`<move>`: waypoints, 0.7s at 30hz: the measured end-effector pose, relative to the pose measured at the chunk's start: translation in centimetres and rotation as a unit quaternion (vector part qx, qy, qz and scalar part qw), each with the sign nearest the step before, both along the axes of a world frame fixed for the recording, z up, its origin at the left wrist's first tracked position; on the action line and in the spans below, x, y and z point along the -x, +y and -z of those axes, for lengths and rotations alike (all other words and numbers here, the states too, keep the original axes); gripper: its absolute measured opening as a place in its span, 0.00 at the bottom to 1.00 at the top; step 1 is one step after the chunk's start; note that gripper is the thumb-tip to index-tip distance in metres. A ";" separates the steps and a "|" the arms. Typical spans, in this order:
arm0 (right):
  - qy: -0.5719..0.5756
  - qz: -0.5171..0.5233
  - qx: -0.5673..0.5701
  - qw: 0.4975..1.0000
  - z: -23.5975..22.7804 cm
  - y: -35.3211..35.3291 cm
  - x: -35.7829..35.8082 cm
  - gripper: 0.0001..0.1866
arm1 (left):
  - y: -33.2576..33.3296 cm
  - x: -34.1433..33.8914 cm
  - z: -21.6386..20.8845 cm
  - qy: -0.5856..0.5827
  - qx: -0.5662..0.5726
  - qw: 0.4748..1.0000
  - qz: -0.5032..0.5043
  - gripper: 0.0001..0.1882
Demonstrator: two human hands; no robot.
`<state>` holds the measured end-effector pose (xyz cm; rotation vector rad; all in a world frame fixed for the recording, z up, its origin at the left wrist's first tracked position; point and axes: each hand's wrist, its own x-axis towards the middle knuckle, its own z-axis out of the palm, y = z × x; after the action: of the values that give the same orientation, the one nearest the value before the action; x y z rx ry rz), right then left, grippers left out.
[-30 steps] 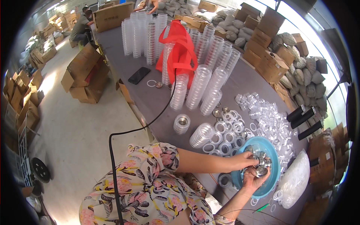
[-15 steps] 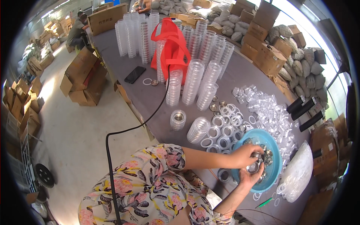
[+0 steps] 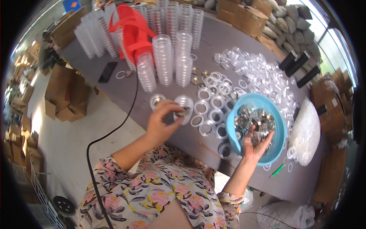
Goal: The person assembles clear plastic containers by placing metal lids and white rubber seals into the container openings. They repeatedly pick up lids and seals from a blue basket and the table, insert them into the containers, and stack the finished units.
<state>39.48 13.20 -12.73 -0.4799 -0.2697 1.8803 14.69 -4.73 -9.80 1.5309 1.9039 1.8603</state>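
Grey tabletop (image 3: 215, 40) | finds left hand (image 3: 159, 123) curled nearest clear round plastic stack (image 3: 187, 100), pinch unclear | right hand (image 3: 254, 147) cupping silver metal caps (image 3: 263, 131)

No legible lettering; blue panel (image 3: 68, 6) at back bears small orange mark, unreadable.

I see that the basin (image 3: 230, 131) is light blue, and the metal pieces (image 3: 268, 117) inside it are shiny silver. The bag (image 3: 131, 28) is plain red; the table (image 3: 219, 36) is dull grey. The garment (image 3: 152, 194) has pink flowers, dark leaves and some yellow, on a pale ground. I also make out 3 black rods (image 3: 297, 64), 1 black phone (image 3: 108, 72) and 1 bright green stick (image 3: 276, 171).
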 end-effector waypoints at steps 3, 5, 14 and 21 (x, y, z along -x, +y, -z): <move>0.004 0.001 0.012 1.000 0.7 0.9 0.2 0.16 | 0.6 2.6 1.1 0.126 0.016 0.990 -0.058 0.11; -0.017 0.012 0.046 0.999 0.3 0.7 1.5 0.12 | 1.7 3.6 2.8 0.088 0.044 0.994 -0.039 0.12; 0.215 -0.047 0.157 0.963 0.7 1.0 -0.6 0.12 | 3.0 3.6 3.3 0.323 0.186 0.928 0.008 0.12; 0.179 -0.012 0.135 0.974 2.4 1.8 -0.6 0.10 | 3.1 4.1 3.1 0.363 0.230 0.902 0.042 0.09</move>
<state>40.09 15.03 -15.12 -0.3106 0.2236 1.9972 10.55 -1.68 -12.88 2.2347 2.2453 0.7194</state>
